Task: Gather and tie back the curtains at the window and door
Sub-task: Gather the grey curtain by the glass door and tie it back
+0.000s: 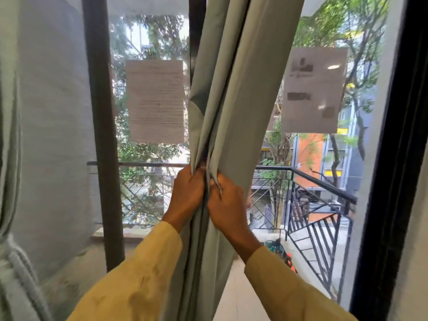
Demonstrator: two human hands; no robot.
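Holding the grey-green curtain (234,93) bunched into a narrow column down the middle of the glass, in front of the dark centre post (196,24) and slanting toward the upper right. Gripped from both sides at about railing height: on the left by the left hand (187,193), fingers curled round the folds; on the right by the right hand (228,205), fingers pinching 1 or 2 pleats, with the knuckles of the 2 hands almost touching. Most likely slip from here: losing the outer pleats, with only the folds nearest the hands apparently caught and the broad right-hand fold hanging loose above. Risky too to free either hand for a tie, with the bundle apt to fan open at once. Unwise to drag downward, judging by the slant of the cloth, given the strain on whatever carries it above, out of view. No tie-back, cord or hook to be seen, so hard to say where to fasten the bundle. Around: a paler curtain (46,123) at the far left, impossible to tell whether tied; a left sheet of paper (157,100) and a right sheet of paper (315,89) stuck on the panes; a black balcony railing (324,188) outside; a dark side frame (398,158) at the right. Nothing between hands and cloth, only yellow sleeves (143,274) below.
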